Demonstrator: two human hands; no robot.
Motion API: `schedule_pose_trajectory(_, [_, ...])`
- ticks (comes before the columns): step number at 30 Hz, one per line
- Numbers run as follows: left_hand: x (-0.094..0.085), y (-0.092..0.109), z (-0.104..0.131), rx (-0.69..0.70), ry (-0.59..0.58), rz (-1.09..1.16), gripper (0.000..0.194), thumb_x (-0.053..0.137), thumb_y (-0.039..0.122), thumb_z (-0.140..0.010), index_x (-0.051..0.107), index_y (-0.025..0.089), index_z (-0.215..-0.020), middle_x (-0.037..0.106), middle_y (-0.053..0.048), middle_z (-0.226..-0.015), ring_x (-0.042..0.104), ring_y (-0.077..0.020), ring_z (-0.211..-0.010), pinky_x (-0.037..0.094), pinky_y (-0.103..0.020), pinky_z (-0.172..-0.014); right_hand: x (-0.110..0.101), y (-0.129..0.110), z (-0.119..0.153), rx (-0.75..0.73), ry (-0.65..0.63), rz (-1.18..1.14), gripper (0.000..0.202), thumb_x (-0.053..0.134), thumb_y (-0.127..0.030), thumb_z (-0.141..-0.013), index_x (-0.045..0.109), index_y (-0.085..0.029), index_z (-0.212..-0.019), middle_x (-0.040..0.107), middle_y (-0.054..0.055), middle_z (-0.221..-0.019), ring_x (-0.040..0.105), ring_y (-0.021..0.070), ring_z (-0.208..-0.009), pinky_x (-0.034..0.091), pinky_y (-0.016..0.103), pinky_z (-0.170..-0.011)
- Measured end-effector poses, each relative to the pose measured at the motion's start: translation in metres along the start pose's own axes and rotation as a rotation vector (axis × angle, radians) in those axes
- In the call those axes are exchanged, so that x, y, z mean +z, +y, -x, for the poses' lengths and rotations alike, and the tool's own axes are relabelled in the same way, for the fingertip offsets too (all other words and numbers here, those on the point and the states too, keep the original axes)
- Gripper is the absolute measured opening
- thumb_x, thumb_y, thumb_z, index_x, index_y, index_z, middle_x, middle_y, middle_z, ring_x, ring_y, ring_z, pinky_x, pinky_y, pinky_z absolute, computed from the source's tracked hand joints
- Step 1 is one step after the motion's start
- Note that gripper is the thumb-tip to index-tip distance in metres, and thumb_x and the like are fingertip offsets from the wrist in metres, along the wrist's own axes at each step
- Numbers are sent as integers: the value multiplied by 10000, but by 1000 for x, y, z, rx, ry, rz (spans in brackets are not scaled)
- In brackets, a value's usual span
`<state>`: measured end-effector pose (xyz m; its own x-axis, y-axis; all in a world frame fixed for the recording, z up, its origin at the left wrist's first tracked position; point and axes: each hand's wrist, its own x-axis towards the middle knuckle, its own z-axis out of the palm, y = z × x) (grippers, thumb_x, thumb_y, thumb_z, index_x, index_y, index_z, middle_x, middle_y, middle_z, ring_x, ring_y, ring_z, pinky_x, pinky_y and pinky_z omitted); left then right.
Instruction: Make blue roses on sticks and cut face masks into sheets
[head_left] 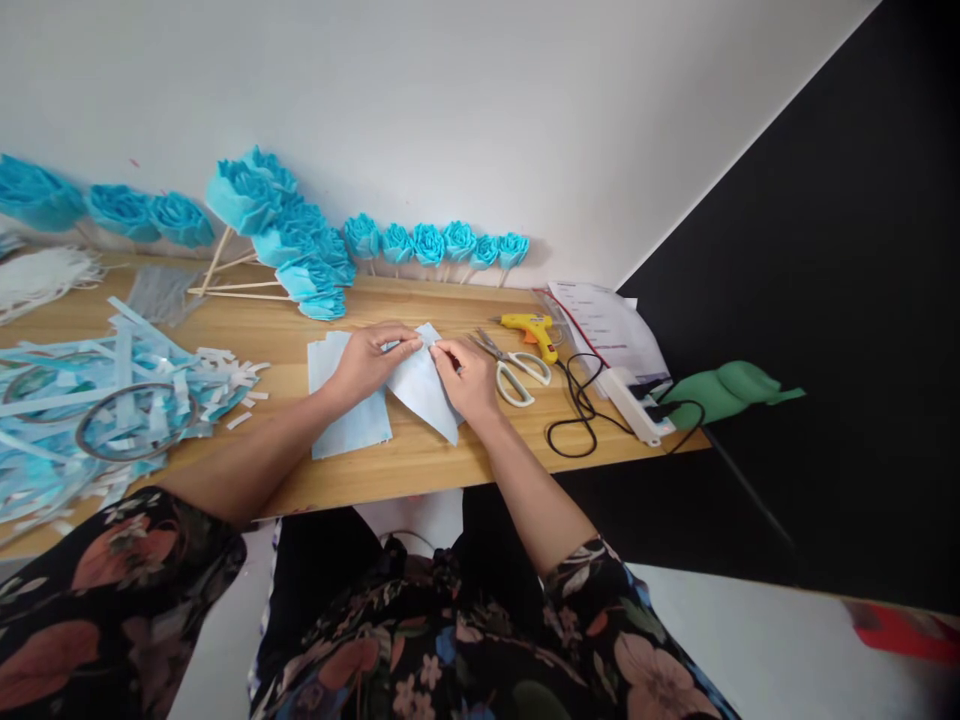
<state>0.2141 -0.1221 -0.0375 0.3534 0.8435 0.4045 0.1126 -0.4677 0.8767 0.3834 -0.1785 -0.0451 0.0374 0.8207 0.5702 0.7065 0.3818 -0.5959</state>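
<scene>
Between my two hands is a light blue paper sheet point(421, 388), its top edge pinched and one corner hanging down toward the table's front. My left hand point(373, 365) grips the upper left edge with thumb and fingers together. On the upper right edge, my right hand point(466, 376) is closed in a similar pinch. Beneath my left hand and forearm lies a stack of light blue sheets point(349, 428). Scissors with white handles point(516, 380) rest just right of my right hand, beside a yellow glue gun point(531, 330).
Blue paper flowers point(429, 244) on sticks lean along the wall, with a larger bunch point(292, 235) at left. Paper strips and scraps point(142, 375) heap on the left. A power strip point(634, 405), black cable point(581, 410), printed papers point(611, 330) and green bundle point(724, 392) lie right.
</scene>
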Motion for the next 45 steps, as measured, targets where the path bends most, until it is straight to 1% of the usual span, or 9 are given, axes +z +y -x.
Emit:
schedule_pose_trajectory(5, [1, -4, -1, -117, 89, 74, 328, 722, 511, -758, 728, 192, -831, 736, -55, -900, 654, -224, -876, 522, -333, -822, -1, -4, 0, 43, -17, -37, 238, 529, -331, -937, 695, -219, -809, 706, 34, -795, 611, 177, -741, 471, 309, -745])
schedule_pose_trajectory(7, [2, -4, -1, -142, 100, 109, 337, 734, 512, -748, 723, 186, -831, 735, -53, -891, 649, -216, -860, 523, -324, -806, 1, -3, 1, 56, -13, -50, 218, 539, -329, -927, 704, -220, -833, 707, 30, -799, 608, 173, -730, 468, 303, -730])
schedule_pose_trajectory(11, [1, -1, 1, -138, 62, 97, 319, 747, 499, -745, 705, 185, -778, 727, -49, -864, 643, -210, -856, 522, -320, -814, 3, 0, 1, 82, -23, -74, 201, 562, -365, -918, 706, -229, -882, 694, 12, -773, 599, 163, -700, 458, 285, -695])
schedule_pose_trajectory(15, [0, 4, 2, -149, 27, 90, 320, 747, 497, -743, 705, 183, -789, 719, -45, -858, 637, -201, -836, 516, -310, -787, 2, -2, 2, 89, -34, -46, 230, 543, -374, -924, 674, -224, -808, 655, 1, -715, 577, 154, -673, 440, 275, -676])
schedule_pose_trajectory(24, [-2, 3, 0, -135, -75, 95, 331, 758, 517, -719, 703, 191, -731, 706, -39, -781, 621, -188, -759, 503, -300, -714, -1, -7, 2, -1, -63, -39, 246, 509, -341, -936, 630, -221, -759, 624, 5, -695, 556, 154, -673, 430, 283, -689])
schedule_pose_trajectory(32, [-1, 0, 0, -144, -60, 135, 317, 773, 498, -710, 708, 191, -754, 717, -38, -796, 623, -179, -752, 508, -296, -699, -1, -4, 2, 12, -81, -30, 238, 505, -343, -943, 645, -224, -791, 656, 14, -745, 570, 162, -704, 440, 290, -714])
schedule_pose_trajectory(38, [-3, -1, -1, -203, -132, 235, 351, 806, 499, -678, 674, 177, -727, 677, -24, -720, 579, -143, -641, 462, -261, -592, -1, -2, 2, -42, -94, -29, 257, 496, -349, -958, 648, -219, -796, 668, 22, -758, 579, 168, -725, 442, 295, -738])
schedule_pose_trajectory(42, [-3, 1, 0, -181, -116, 199, 358, 767, 532, -718, 684, 186, -743, 684, -31, -741, 589, -156, -666, 468, -264, -598, -1, -1, 2, -11, -92, -19, 251, 505, -356, -959, 661, -225, -811, 686, 25, -790, 593, 173, -745, 451, 299, -744])
schedule_pose_trajectory(45, [-4, 2, -1, -164, -92, 122, 348, 724, 534, -760, 691, 188, -750, 686, -34, -756, 602, -169, -704, 482, -276, -645, 1, 0, 1, 5, -88, -20, 255, 515, -361, -959, 677, -226, -815, 693, 26, -798, 601, 174, -754, 453, 298, -742])
